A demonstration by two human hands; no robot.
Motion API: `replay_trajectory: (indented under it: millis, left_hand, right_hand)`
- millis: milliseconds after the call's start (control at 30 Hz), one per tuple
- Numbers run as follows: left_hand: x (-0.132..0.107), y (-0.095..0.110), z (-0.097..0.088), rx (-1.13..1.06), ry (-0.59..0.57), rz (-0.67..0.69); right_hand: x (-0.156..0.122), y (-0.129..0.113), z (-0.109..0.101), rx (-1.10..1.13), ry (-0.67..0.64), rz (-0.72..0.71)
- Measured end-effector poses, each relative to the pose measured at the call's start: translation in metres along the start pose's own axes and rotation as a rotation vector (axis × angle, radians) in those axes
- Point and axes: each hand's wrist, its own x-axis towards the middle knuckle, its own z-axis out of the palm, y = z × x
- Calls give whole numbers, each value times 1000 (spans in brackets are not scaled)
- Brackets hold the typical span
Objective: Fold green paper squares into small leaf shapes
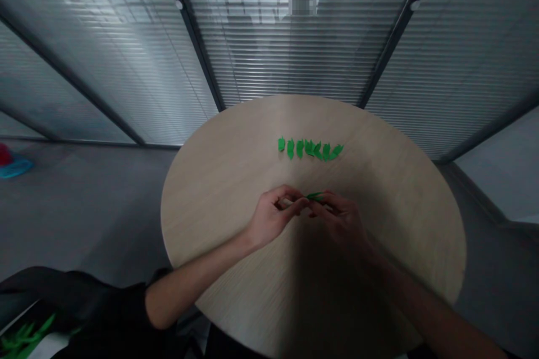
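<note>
Scraps of green (21, 339) lie at the lower left corner, beside a dark sleeve (84, 297). Over the round wooden table (219, 179) the left hand (273, 216) and right hand (339, 219) meet, the fingertips of both pinching one small green leaf piece (315, 196). Farther on, a row of green leaves (309, 148) lies flat, well apart from the hands. Slatted blinds (273, 39) stand behind
</note>
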Motion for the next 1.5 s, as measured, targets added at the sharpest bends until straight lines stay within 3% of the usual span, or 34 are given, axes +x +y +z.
replay_trajectory:
  millis: [567,967,1067,1233,1500]
  left_hand:
    - [2,0,1,-170,-47,-59]
    - [1,-9,4,-195,-122,-86]
    - [-1,-7,4,-116,-140,-56]
    - [-1,0,2,-60,-37,-9]
    - [2,4,-1,-27,-57,-7]
  right_hand:
    - [1,0,0,-9,19,28]
    - [2,-4,-1,9,64,55]
    - [3,-4,-1,7,78,43]
    - [0,-4,0,-58,-11,29]
    - [-5,-5,3,-182,-112,2]
